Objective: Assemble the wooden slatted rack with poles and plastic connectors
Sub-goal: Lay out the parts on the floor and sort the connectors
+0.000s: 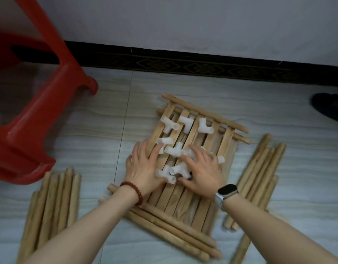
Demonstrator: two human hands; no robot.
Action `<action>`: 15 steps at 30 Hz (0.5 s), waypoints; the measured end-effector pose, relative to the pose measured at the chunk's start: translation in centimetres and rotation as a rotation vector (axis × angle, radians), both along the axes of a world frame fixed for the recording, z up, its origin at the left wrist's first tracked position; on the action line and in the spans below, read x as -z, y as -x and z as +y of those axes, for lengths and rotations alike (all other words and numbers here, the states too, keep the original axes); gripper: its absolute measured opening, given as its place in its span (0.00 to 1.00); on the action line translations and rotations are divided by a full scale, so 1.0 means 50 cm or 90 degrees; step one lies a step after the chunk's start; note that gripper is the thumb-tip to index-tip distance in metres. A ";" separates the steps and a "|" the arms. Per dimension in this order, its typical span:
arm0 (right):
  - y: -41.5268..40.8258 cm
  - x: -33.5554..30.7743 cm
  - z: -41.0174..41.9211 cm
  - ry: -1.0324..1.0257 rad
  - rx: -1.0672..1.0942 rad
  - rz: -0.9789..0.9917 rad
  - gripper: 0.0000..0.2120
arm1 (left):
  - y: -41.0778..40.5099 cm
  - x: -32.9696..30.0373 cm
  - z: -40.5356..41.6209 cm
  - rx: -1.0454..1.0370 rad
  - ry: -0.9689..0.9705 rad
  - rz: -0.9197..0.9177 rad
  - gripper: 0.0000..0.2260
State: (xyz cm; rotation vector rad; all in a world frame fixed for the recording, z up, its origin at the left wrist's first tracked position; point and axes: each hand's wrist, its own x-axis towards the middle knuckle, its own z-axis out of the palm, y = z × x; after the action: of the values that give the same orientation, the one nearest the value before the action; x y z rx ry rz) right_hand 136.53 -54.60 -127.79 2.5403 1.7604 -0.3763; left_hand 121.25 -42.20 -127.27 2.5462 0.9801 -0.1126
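Both hands, left (143, 168) and right (200, 168), are spreading flat, gripping nothing, over connectors (175, 170) on the slats (183, 195); careless sweeping risks connectors dropping through slat gaps.

No legible text, label, brand, number or sign appears on any surface. The watch (227, 189) face is dark and displays no characters. The black baseboard (183, 65) carries a repeating diamond ornament only, with no lettering. The connectors (172, 149), slats (185, 195), poles (55, 202) and red stool (31, 115) bear no readable markings.
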 end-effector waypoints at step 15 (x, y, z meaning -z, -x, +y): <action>-0.013 0.003 -0.008 0.025 -0.021 -0.083 0.25 | -0.153 -0.018 0.097 0.293 -0.096 0.232 0.35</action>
State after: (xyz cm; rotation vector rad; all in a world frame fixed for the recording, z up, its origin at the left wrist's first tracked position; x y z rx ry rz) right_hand 137.18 -54.99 -127.95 2.4454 1.7293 -0.2358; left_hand 128.92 -37.35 -126.37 2.9108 0.5112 -0.6763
